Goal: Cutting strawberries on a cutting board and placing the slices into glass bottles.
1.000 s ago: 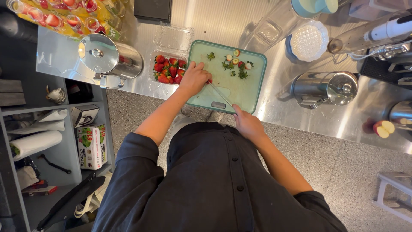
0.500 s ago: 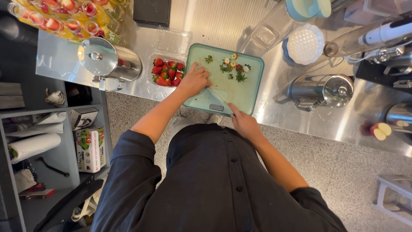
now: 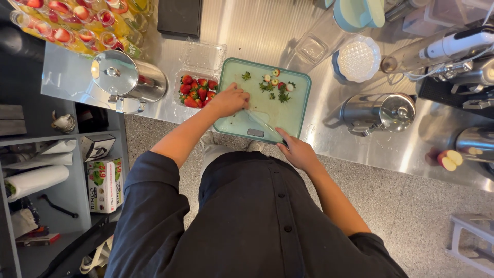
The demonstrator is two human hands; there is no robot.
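My left hand (image 3: pixel 229 100) rests curled on the left part of a pale green cutting board (image 3: pixel 290 121), right beside a clear tray of strawberries (image 3: pixel 198 90). What lies under its fingers is hidden. My right hand (image 3: pixel 298 152) is at the board's near edge and grips a knife (image 3: pixel 262 125), whose blade points across the board toward my left hand. Cut strawberry pieces and green tops (image 3: pixel 275 85) lie scattered on the far part of the board.
On the steel counter (image 3: pixel 360 149) stand a lidded steel pot (image 3: pixel 126 77), a steel kettle (image 3: pixel 378 110), a white ridged dish (image 3: pixel 357 61), a blue bowl (image 3: pixel 357 13), and cups of yellow drink with strawberries (image 3: pixel 72 25). A halved apple (image 3: pixel 447 159) lies right. Shelves (image 3: pixel 51 170) stand left.
Both hands stay almost where they were on the board. The view has shifted slightly.
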